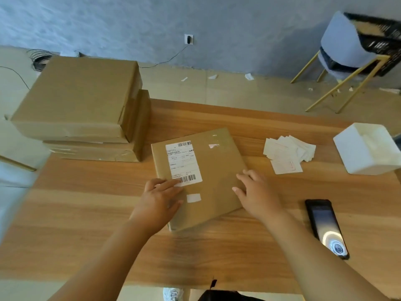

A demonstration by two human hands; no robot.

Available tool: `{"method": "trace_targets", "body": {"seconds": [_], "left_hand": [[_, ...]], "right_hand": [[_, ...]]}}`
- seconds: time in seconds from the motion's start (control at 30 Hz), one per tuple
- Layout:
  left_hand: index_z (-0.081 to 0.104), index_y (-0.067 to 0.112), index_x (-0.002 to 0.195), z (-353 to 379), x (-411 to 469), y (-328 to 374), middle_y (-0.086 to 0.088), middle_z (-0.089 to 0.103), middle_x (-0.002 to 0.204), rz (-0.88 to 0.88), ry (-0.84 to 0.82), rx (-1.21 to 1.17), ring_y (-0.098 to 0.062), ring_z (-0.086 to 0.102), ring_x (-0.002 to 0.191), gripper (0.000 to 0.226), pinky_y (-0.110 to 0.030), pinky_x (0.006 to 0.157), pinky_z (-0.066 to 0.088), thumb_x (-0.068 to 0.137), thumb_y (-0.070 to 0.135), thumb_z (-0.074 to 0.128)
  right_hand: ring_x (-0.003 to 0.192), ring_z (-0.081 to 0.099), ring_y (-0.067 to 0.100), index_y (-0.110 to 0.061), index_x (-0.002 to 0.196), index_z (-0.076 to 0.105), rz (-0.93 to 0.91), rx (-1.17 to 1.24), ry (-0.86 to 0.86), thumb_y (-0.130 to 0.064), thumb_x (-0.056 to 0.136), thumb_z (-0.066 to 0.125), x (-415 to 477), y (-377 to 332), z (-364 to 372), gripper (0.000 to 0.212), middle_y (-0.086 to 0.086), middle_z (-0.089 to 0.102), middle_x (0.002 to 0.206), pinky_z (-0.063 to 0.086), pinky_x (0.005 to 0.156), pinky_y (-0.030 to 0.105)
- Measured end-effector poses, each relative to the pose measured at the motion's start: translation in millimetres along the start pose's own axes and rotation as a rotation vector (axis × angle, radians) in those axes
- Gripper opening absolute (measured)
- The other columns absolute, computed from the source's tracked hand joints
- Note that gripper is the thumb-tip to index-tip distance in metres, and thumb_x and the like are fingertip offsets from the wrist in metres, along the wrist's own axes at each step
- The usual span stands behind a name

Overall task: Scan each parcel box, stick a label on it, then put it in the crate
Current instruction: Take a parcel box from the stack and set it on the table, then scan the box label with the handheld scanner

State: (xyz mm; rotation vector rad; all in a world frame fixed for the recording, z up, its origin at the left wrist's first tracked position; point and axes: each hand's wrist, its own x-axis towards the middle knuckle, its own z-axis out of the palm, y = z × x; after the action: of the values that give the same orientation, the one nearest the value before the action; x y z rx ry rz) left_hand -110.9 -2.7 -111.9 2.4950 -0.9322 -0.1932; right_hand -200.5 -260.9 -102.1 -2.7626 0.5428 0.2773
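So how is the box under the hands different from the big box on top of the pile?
The flat box lies on the table; the top box sits on another box. The flat box is thinner and carries a barcode label; the top box looks bare. Both are brown cardboard.

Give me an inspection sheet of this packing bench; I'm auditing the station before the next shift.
Surface: wooden table, bare wood in front.
Job's things: flat parcel box lying at centre, shipping label stuck on top; two stacked parcel boxes far left; loose labels in a pile to the right; black handheld scanner lying flat near right; black crate on a chair beyond the table.
Clutter: white box at right edge.
Grippers: left hand and right hand flat on the parcel box, fingers open.
Cables: black cable from wall socket; coiled cable on floor.
Surroundings: paper scraps on floor.
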Motion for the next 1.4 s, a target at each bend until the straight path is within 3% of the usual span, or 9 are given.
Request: {"method": "trace_targets", "body": {"seconds": [0.13,0.23,0.47,0.6,0.77,0.87,0.97,1.13,1.4], "left_hand": [[0.071,0.013,0.1,9.7,-10.3,-0.2,-0.009,0.062,0.12,-0.017,0.031,-0.02,-0.039,0.058,0.094,0.029,-0.042,0.086,0.043,0.072,0.013,0.077],[0.071,0.009,0.099,15.8,-15.7,5.5,-0.014,0.062,0.118,-0.012,0.03,-0.054,-0.042,0.056,0.098,0.028,-0.044,0.085,0.044,0.072,0.008,0.077],[0.064,0.018,0.117,15.4,-15.1,23.1,-0.005,0.047,0.136,0.019,-0.077,0.064,-0.031,0.039,0.126,0.031,-0.037,0.106,0.03,0.089,0.029,0.058],[0.072,0.014,0.099,11.8,-10.1,47.8,-0.008,0.062,0.118,-0.027,-0.005,-0.015,-0.034,0.045,0.115,0.022,-0.041,0.097,0.038,0.078,0.022,0.073],[0.069,0.015,0.101,28.0,6.7,102.4,0.001,0.063,0.11,0.052,-0.034,-0.078,-0.025,0.051,0.109,0.023,-0.032,0.085,0.044,0.08,0.023,0.071],[0.068,0.012,0.106,47.6,21.7,132.7,-0.002,0.062,0.111,0.091,-0.076,-0.056,-0.027,0.053,0.105,0.029,-0.036,0.084,0.047,0.08,0.023,0.071],[0.062,0.013,0.12,68.2,35.7,151.2,-0.004,0.057,0.124,0.089,-0.128,0.007,-0.03,0.047,0.117,0.042,-0.043,0.094,0.044,0.08,0.025,0.069],[0.061,0.009,0.121,91.0,43.0,169.5,-0.01,0.055,0.131,0.027,-0.134,0.079,-0.039,0.045,0.124,0.05,-0.058,0.097,0.04,0.075,0.024,0.076],[0.062,0.004,0.12,100.4,42.0,178.9,-0.014,0.056,0.131,-0.021,-0.1,0.133,-0.042,0.046,0.123,0.065,-0.06,0.095,0.042,0.08,0.049,0.037]], "right_hand": [[0.119,0.044,0.02,-0.019,0.132,0.054,0.04,-0.006,0.082,-0.037,0.096,0.047,-43.2,-0.3,14.3,0.04,-0.004,0.048,0.13,0.042,0.09,0.031],[0.1,0.05,0.019,-0.018,0.12,0.063,0.068,-0.006,0.133,-0.035,0.094,0.051,-70.1,1.9,23.4,0.033,-0.004,0.052,0.109,0.038,0.07,0.027],[0.088,0.05,0.011,-0.02,0.121,0.061,0.068,0.125,0.039,-0.041,0.094,0.051,-82.7,21.0,11.3,0.036,-0.012,0.045,0.104,0.038,0.068,0.026],[0.089,0.054,0.0,-0.031,0.109,0.063,0.087,0.327,0.008,-0.044,0.093,0.052,-77.1,42.8,-4.2,0.024,-0.018,0.056,0.1,0.045,0.073,0.022],[0.086,0.058,0.002,-0.029,0.102,0.065,0.218,0.335,0.104,-0.038,0.093,0.055,-84.6,98.4,-9.1,0.016,-0.017,0.06,0.093,0.049,0.07,0.024],[0.101,0.058,0.015,-0.021,0.118,0.06,0.357,0.222,0.077,-0.035,0.094,0.054,-92.0,142.0,-5.1,0.028,-0.003,0.06,0.114,0.052,0.082,0.035],[0.122,0.041,0.025,-0.016,0.142,0.033,0.495,0.105,0.024,-0.044,0.091,0.055,-97.1,181.1,4.4,0.063,0.008,0.04,0.138,0.042,0.096,0.035],[0.131,0.025,0.032,-0.011,0.149,0.006,0.673,0.108,-0.06,-0.071,0.069,0.064,-92.3,225.5,23.2,0.116,0.012,0.02,0.146,0.034,0.103,0.041],[0.117,0.039,0.026,-0.004,0.145,0.011,0.632,0.079,-0.157,-0.075,0.061,0.067,-71.3,233.6,35.7,0.123,0.011,0.023,0.139,0.045,0.085,0.036]]}}
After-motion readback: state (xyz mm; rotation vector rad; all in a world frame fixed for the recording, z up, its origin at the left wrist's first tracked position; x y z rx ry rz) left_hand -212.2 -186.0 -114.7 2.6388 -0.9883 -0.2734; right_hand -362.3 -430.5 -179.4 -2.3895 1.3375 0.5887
